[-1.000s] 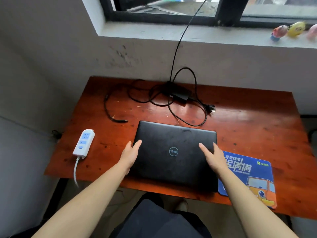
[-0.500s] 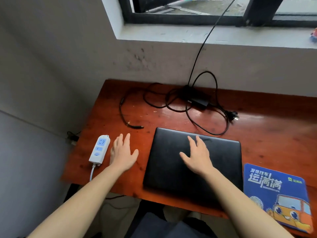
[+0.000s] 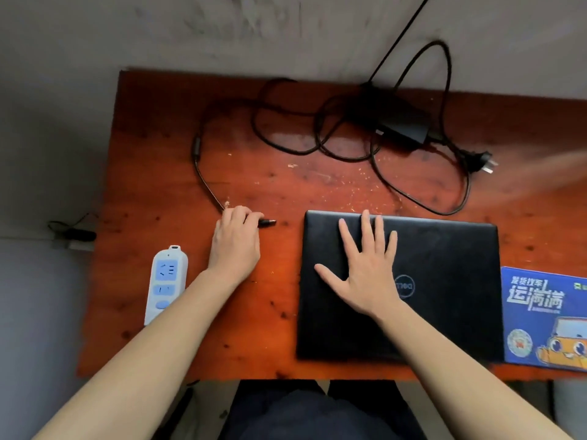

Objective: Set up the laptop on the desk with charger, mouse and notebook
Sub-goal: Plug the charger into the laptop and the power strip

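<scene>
Head view: fingers of my left hand (image 3: 235, 246) clench the black charger barrel plug (image 3: 268, 222) low over the red-brown wooden worktop (image 3: 270, 312). My right hand (image 3: 365, 274), released and flat, steadies the closed black laptop (image 3: 444, 281). Align the plug squarely with the port.

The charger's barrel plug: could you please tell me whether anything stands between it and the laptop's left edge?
Nothing visible does: only bare desk lies between the barrel plug, gripped by the left hand, and the laptop.
</scene>
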